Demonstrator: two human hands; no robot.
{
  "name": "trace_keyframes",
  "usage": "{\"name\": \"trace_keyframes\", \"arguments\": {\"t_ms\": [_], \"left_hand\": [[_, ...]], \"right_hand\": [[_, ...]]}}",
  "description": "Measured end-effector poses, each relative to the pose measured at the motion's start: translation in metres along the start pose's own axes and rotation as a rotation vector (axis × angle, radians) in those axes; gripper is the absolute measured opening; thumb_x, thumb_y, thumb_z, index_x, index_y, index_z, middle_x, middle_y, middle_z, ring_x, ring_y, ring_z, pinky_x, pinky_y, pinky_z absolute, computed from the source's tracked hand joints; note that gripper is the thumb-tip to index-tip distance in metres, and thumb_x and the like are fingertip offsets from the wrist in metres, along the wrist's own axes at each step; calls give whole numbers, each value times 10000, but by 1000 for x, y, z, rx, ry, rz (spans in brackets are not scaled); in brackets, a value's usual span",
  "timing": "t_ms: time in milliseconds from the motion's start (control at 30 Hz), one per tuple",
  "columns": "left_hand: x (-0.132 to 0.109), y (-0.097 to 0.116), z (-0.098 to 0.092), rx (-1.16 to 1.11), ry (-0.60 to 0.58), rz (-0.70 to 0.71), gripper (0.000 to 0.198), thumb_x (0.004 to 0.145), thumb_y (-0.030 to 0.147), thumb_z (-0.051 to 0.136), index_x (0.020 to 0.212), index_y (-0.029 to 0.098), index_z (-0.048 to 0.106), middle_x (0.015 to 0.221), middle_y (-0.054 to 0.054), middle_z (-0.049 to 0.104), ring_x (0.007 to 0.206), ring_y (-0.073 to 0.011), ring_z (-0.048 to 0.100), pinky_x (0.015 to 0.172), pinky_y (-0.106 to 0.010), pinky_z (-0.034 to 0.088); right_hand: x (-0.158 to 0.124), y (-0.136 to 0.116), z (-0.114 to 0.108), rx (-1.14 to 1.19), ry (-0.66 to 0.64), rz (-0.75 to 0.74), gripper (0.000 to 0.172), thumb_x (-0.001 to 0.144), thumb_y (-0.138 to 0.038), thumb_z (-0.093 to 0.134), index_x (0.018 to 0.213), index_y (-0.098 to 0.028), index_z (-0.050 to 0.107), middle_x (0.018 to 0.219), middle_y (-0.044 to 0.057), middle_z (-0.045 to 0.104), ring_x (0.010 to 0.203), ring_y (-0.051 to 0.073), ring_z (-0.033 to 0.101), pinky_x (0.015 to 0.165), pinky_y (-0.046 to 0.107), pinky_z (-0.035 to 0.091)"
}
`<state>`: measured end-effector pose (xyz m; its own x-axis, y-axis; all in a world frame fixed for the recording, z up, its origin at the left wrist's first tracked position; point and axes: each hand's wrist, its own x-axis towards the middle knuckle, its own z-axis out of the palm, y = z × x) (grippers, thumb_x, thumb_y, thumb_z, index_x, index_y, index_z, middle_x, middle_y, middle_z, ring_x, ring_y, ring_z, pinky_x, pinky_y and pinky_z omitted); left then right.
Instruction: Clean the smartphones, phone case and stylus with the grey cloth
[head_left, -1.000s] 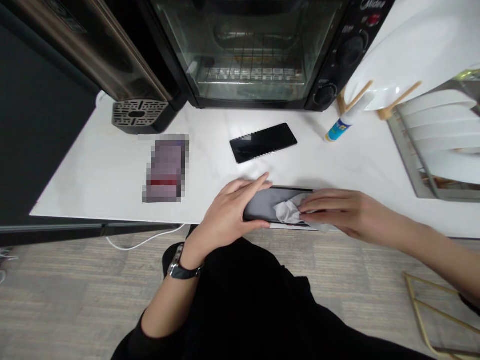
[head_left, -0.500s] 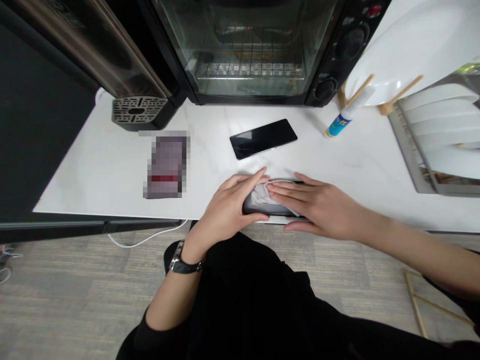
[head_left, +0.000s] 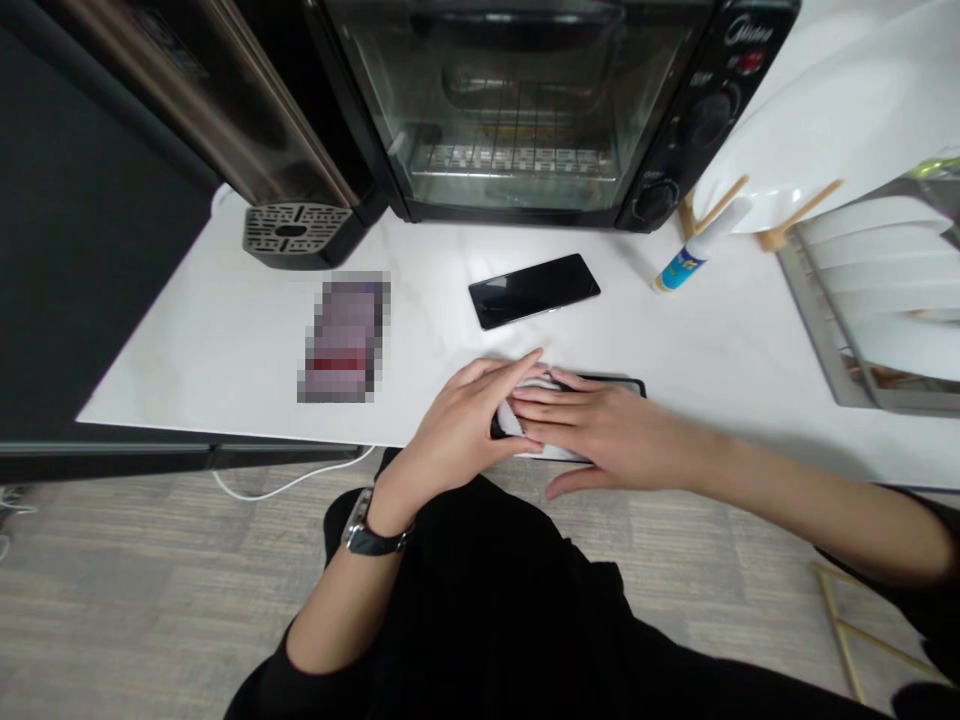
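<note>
At the counter's front edge, a black-rimmed phone [head_left: 634,385] lies flat, mostly covered by my hands. My left hand [head_left: 466,415] clasps its left end, thumb on the near side and fingers on the far side. Flat on top, my right hand [head_left: 604,425] presses a pale grey cloth [head_left: 510,418] against the surface, its fingers reaching toward my left hand. Only small parts of the cloth show around the fingers. Just beyond lies another phone [head_left: 535,291] with a dark screen. A third phone [head_left: 341,340], pixelated, rests to the left.
A toaster oven [head_left: 517,215] stands at the back, beside a machine with a slotted drip tray [head_left: 296,232]. Toward the right are a small spray bottle [head_left: 681,270], a white plate on a wooden stand [head_left: 776,235] and a dish rack [head_left: 832,370] with white dishes.
My right hand has slid left along the phone with the cloth, uncovering the phone's right end. My left hand keeps its hold. The whole view has shifted slightly.
</note>
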<state>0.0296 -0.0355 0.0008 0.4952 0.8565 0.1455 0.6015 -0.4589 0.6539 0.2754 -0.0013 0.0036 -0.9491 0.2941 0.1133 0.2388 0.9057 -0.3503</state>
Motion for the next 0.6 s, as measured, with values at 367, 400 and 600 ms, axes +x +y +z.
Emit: {"name": "trace_keyframes", "arguments": {"t_ms": [367, 400, 600], "left_hand": [[-4, 1, 0, 54, 9, -101, 1073, 828, 410, 890, 1670, 409, 225, 1554, -18, 607, 1353, -285, 528, 1172, -497, 426], [-4, 1, 1, 59, 7, -98, 1067, 829, 412, 889, 1668, 408, 231, 1557, -19, 606, 1357, -287, 528, 1174, -499, 424], [-3, 3, 0, 79, 2, -81, 993, 837, 402, 884, 1647, 390, 309, 1555, -49, 608, 1380, -306, 536, 1180, -528, 435]], "right_hand": [[-72, 5, -23, -224, 55, 195, 663, 1066, -495, 555, 1625, -166, 419, 1629, 142, 510, 1451, 301, 577, 1294, 622, 342], [-79, 2, -24, -225, 62, 214, 638, 1068, -457, 562, 1623, -173, 427, 1627, 139, 512, 1452, 302, 576, 1279, 615, 377], [-69, -16, -13, -137, 81, 189, 649, 1062, -372, 578, 1639, -140, 393, 1673, 121, 443, 1534, 275, 473, 1285, 530, 405]]}}
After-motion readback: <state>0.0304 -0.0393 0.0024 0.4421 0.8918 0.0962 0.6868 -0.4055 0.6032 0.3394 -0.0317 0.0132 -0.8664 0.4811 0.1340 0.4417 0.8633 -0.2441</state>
